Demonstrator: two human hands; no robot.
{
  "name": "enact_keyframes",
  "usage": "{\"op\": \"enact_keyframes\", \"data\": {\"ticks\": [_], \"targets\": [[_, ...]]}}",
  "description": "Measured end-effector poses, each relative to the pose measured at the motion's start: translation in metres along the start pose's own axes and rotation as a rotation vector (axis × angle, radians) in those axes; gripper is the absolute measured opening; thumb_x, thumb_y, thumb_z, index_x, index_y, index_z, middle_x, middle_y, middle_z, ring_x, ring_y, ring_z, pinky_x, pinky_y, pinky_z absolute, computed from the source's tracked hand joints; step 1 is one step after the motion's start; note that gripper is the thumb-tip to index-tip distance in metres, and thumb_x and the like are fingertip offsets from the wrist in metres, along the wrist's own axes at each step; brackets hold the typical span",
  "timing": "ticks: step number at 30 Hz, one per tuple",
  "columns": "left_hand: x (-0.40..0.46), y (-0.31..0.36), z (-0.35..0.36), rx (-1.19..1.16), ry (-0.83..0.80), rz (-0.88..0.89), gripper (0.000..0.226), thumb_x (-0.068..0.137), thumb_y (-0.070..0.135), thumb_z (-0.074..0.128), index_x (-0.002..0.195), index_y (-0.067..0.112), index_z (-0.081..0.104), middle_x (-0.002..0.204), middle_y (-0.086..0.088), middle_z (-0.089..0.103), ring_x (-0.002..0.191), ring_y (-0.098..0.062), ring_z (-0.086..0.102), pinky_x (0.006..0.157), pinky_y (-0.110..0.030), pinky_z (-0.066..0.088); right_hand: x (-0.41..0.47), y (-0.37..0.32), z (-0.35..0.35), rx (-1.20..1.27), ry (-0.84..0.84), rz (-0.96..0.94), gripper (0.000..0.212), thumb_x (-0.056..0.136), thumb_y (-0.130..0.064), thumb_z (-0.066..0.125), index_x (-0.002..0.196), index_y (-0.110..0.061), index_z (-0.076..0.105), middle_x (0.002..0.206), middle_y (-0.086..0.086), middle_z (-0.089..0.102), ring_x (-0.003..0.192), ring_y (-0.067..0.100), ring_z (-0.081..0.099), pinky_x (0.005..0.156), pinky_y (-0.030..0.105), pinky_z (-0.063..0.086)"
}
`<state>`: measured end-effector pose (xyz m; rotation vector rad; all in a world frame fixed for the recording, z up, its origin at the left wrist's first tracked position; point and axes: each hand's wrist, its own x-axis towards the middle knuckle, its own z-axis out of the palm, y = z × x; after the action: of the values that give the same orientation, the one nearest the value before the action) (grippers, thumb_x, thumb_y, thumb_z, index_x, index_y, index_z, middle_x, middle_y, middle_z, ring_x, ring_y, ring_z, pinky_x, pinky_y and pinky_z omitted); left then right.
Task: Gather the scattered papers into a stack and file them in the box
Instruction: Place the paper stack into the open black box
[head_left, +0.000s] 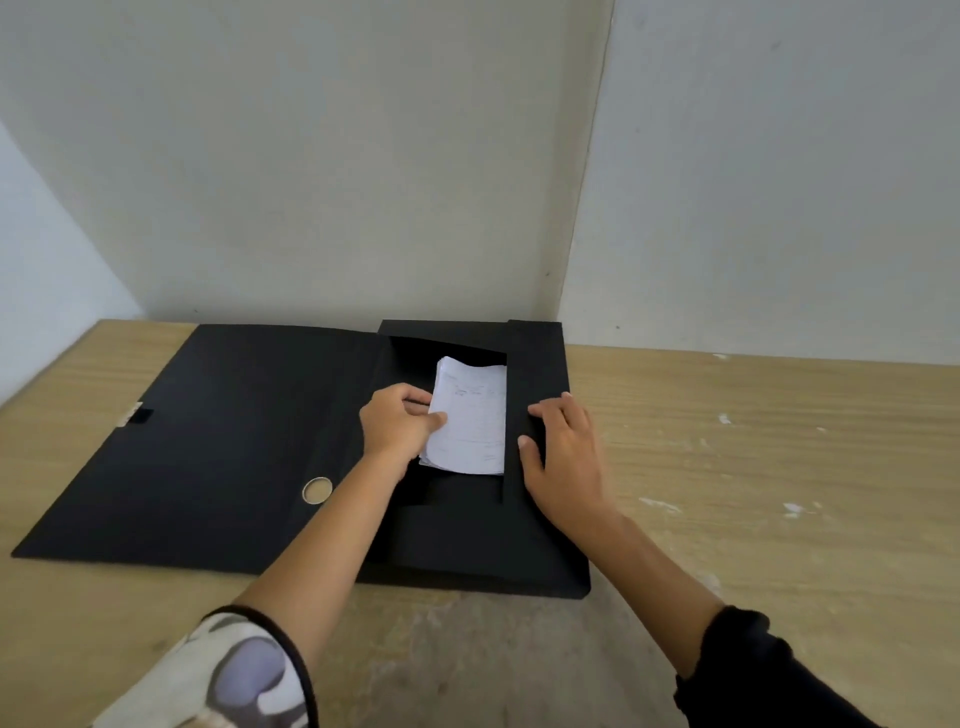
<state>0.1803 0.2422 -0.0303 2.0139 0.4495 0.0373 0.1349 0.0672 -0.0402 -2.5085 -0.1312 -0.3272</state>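
Note:
A black file box (540, 566) lies open on the wooden table, its lid (218, 431) folded out flat to the left. Inside the box lies a stack of white papers (470, 421) with faint writing. My left hand (397, 423) grips the stack's left edge, thumb on top. My right hand (563, 457) rests flat on the box's black right inner flap (524, 374), which covers the right edge of the papers. A second flap covers the near end of the box.
The lid carries a round metal-ringed finger hole (317, 490) and a small black tab (139, 414) at its left edge. The wooden table (753, 467) meets pale walls right behind the box. White specks mark the tabletop at right.

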Motion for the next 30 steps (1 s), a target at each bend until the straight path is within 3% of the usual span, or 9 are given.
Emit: {"op": "enact_keyframes", "data": {"ticks": [3,6,9,14,17,21,25,28,30], "targets": [[-0.003,0.005,0.019,0.121,-0.006,0.117,0.024,0.072,0.009,0.077,0.093,0.004,0.067,0.086,-0.004,0.065,0.075,-0.012,0.059,0.063,-0.019,0.044,-0.001,0.0,0.003,-0.011,-0.019,0.009,0.041,0.092,-0.014,0.048,0.13,0.0,0.042,0.135,0.012,0.044,0.139,0.025,0.024,0.114,0.032,0.023],[-0.006,0.007,0.03,0.225,0.007,0.192,0.026,0.075,0.013,0.074,0.099,0.003,0.067,0.089,-0.01,0.069,0.073,-0.014,0.06,0.067,-0.023,0.048,-0.001,0.0,0.003,0.018,-0.031,0.005,0.043,0.093,-0.011,0.043,0.134,0.001,0.038,0.141,0.012,0.039,0.14,0.022,0.023,0.109,0.02,0.017],[-0.009,0.008,0.034,0.322,0.009,0.265,0.027,0.079,0.019,0.072,0.101,0.005,0.068,0.09,-0.009,0.071,0.074,-0.014,0.059,0.068,-0.027,0.05,-0.003,0.0,0.001,0.029,-0.04,-0.012,0.043,0.093,-0.008,0.042,0.134,0.003,0.037,0.14,0.014,0.039,0.139,0.022,0.025,0.108,0.019,0.013],[-0.013,0.012,0.036,0.391,-0.071,0.322,0.017,0.091,0.017,0.053,0.084,0.009,0.067,0.084,-0.018,0.071,0.067,-0.017,0.056,0.062,-0.028,0.045,-0.002,-0.003,-0.002,0.012,-0.059,-0.035,0.042,0.091,-0.005,0.043,0.131,0.009,0.039,0.136,0.022,0.044,0.135,0.031,0.032,0.115,0.035,0.024],[-0.012,0.011,0.032,0.447,-0.16,0.318,0.024,0.093,0.008,0.039,0.074,0.013,0.052,0.08,-0.019,0.059,0.069,-0.022,0.05,0.06,-0.033,0.04,0.0,-0.004,-0.002,0.078,-0.096,0.019,0.046,0.091,-0.007,0.044,0.134,0.004,0.035,0.145,0.023,0.033,0.136,0.034,0.028,0.114,0.04,0.025],[-0.016,0.017,0.027,0.516,-0.279,0.321,0.032,0.096,0.011,0.034,0.109,0.001,0.062,0.11,-0.017,0.052,0.095,-0.03,0.056,0.073,-0.032,0.045,0.001,-0.005,-0.005,0.079,-0.125,0.03,0.047,0.091,-0.009,0.044,0.135,0.002,0.034,0.147,0.021,0.031,0.136,0.033,0.027,0.112,0.04,0.025],[-0.028,0.02,0.015,0.535,-0.267,0.28,0.029,0.097,0.008,0.034,0.101,0.006,0.063,0.132,-0.022,0.047,0.115,-0.033,0.051,0.094,-0.036,0.042,-0.003,-0.007,-0.012,0.002,-0.141,-0.03,0.043,0.093,-0.011,0.042,0.134,0.002,0.037,0.142,0.018,0.038,0.139,0.029,0.024,0.116,0.037,0.025],[-0.046,0.014,-0.008,0.495,-0.217,0.302,0.034,0.097,0.008,0.036,0.125,0.006,0.055,0.134,-0.016,0.05,0.121,-0.028,0.05,0.099,-0.032,0.039,-0.02,-0.021,-0.015,0.01,-0.135,-0.096,0.036,0.092,-0.01,0.044,0.128,-0.004,0.045,0.136,0.011,0.046,0.139,0.023,0.027,0.113,0.033,0.028],[-0.062,0.008,-0.026,0.457,-0.156,0.356,0.032,0.096,0.006,0.038,0.122,0.007,0.057,0.126,-0.014,0.054,0.114,-0.025,0.054,0.093,-0.027,0.04,-0.039,-0.034,-0.014,0.027,-0.146,-0.144,0.033,0.091,-0.009,0.046,0.123,-0.006,0.049,0.13,0.01,0.05,0.133,0.024,0.037,0.109,0.033,0.035]]}}
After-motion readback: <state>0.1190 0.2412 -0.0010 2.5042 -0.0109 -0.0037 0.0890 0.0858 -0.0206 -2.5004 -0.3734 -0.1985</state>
